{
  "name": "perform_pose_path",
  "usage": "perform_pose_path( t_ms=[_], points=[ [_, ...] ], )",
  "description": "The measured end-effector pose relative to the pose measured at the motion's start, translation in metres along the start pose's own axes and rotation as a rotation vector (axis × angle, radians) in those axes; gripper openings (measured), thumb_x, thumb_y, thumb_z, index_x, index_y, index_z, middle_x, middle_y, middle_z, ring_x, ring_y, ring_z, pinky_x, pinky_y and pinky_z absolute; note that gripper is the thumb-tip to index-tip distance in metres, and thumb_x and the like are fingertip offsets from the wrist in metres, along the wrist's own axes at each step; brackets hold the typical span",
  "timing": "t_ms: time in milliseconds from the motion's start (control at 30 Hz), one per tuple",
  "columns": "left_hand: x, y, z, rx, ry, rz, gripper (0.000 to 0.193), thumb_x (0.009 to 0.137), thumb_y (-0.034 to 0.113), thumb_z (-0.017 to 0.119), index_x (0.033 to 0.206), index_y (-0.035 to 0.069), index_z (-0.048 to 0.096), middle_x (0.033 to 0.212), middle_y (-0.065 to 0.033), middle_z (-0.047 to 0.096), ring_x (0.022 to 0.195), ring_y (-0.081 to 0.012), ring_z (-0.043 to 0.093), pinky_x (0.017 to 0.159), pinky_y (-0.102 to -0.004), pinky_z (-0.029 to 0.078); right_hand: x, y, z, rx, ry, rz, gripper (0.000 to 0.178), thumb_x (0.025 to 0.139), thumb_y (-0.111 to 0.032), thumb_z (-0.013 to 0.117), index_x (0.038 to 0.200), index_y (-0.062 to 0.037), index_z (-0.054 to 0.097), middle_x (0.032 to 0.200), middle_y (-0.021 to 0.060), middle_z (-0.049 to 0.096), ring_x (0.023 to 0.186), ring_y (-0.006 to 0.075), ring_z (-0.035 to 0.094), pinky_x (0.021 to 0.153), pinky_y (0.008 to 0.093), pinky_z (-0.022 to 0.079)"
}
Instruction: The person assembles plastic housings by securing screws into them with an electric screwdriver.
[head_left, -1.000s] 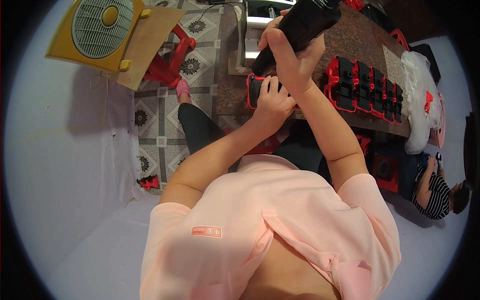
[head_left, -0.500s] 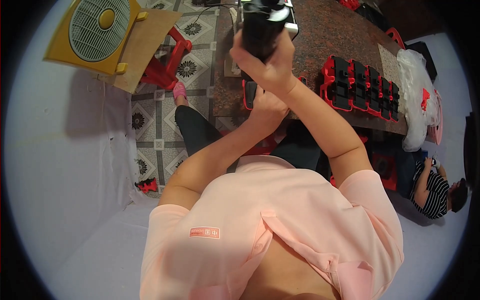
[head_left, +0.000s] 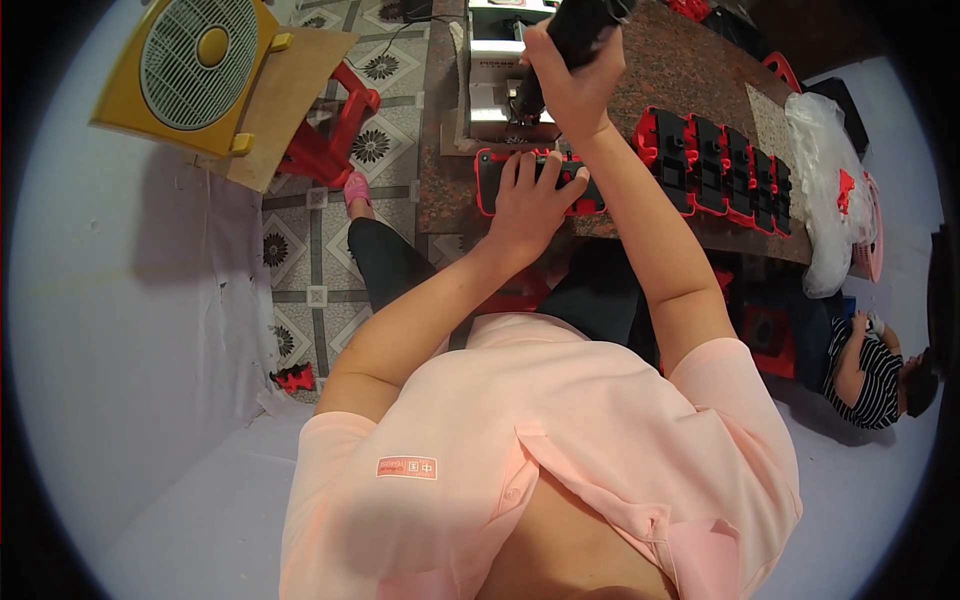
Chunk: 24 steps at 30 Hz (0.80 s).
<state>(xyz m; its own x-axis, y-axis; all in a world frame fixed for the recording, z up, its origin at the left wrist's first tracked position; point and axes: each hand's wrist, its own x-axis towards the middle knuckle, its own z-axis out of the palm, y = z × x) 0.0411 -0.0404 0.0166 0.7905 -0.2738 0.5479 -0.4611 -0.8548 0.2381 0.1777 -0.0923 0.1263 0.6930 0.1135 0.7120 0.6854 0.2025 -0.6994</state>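
Left hand (head_left: 528, 208), fingers spread, rests on a crosswise red-black case (head_left: 488, 182); right hand (head_left: 583, 95) grips a black tool (head_left: 580, 38) beyond.

A black tool (head_left: 580, 32) slants, raised; a black casing (head_left: 489, 179) (red-rimmed) lies lengthwise on the table (head_left: 690, 60).

Casings (head_left: 708, 163) stand on the table (head_left: 660, 70); left, one casing (head_left: 489, 181); farther left, a fan (head_left: 203, 58).

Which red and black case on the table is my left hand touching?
The single case on the left: your left hand is on it. The other cases sit in a row to its right.
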Motion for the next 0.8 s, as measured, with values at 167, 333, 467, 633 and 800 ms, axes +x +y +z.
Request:
perform_pose_path(
  t_ms=[167, 333, 467, 633, 800],
  points=[
    [-0.001, -0.001, 0.007, 0.033, 0.016, -0.01, 0.063, 0.068, 0.012, 0.079, 0.126, 0.022, 0.059, 0.121, -0.0134, 0.053, 0.107, -0.0369, 0.051, 0.101, -0.0514, 0.041, 0.009, -0.012, 0.002, 0.154, 0.043, 0.162, 0.023, 0.096, -0.021, 0.069, 0.092, -0.0059, 0.053, 0.069, 0.0025, 0.059, 0.056, 0.0108, 0.056, 0.053, 0.0287, 0.047],
    [-0.001, 0.0, -0.001, -0.014, -0.042, -0.03, 0.051, 0.072, 0.012, 0.076, 0.121, 0.019, 0.064, 0.124, -0.0126, 0.053, 0.111, -0.0339, 0.052, 0.1, -0.0488, 0.043, -0.016, -0.054, 0.013, 0.337, 0.024, 0.158, 0.021, 0.092, -0.011, 0.071, 0.097, -0.0044, 0.052, 0.073, 0.0031, 0.062, 0.057, 0.0101, 0.057, 0.054, 0.0269, 0.049],
    [0.01, 0.001, 0.002, -0.919, 0.014, -0.416, 0.048, 0.091, 0.03, 0.07, 0.135, 0.015, 0.057, 0.116, -0.0151, 0.063, 0.111, -0.0358, 0.06, 0.097, -0.0467, 0.047, -0.045, -0.062, 0.018, 0.35, -0.108, 0.115, 0.037, 0.089, -0.011, 0.075, 0.111, 0.0007, 0.048, 0.079, 0.0063, 0.064, 0.064, 0.0125, 0.062, 0.059, 0.0271, 0.052],
    [0.01, 0.007, 0.009, -0.88, 0.106, -0.439, 0.054, 0.097, 0.04, 0.064, 0.139, 0.009, 0.053, 0.127, -0.0126, 0.058, 0.12, -0.0272, 0.055, 0.101, -0.0435, 0.045, -0.062, -0.069, 0.021, 0.209, -0.204, 0.153, 0.048, 0.091, -0.02, 0.072, 0.121, 0.0042, 0.045, 0.08, 0.0114, 0.064, 0.067, 0.016, 0.063, 0.064, 0.0292, 0.052],
    [-0.012, -0.019, 0.06, -0.972, 0.29, -0.22, 0.06, 0.094, 0.04, 0.062, 0.149, 0.022, 0.045, 0.142, -0.0163, 0.048, 0.13, -0.0322, 0.046, 0.109, -0.0509, 0.036, -0.07, -0.069, 0.038, 0.185, -0.242, 0.111, 0.052, 0.081, -0.012, 0.08, 0.12, 0.0018, 0.049, 0.085, 0.007, 0.065, 0.071, 0.0141, 0.062, 0.067, 0.0276, 0.051]
  ],
)
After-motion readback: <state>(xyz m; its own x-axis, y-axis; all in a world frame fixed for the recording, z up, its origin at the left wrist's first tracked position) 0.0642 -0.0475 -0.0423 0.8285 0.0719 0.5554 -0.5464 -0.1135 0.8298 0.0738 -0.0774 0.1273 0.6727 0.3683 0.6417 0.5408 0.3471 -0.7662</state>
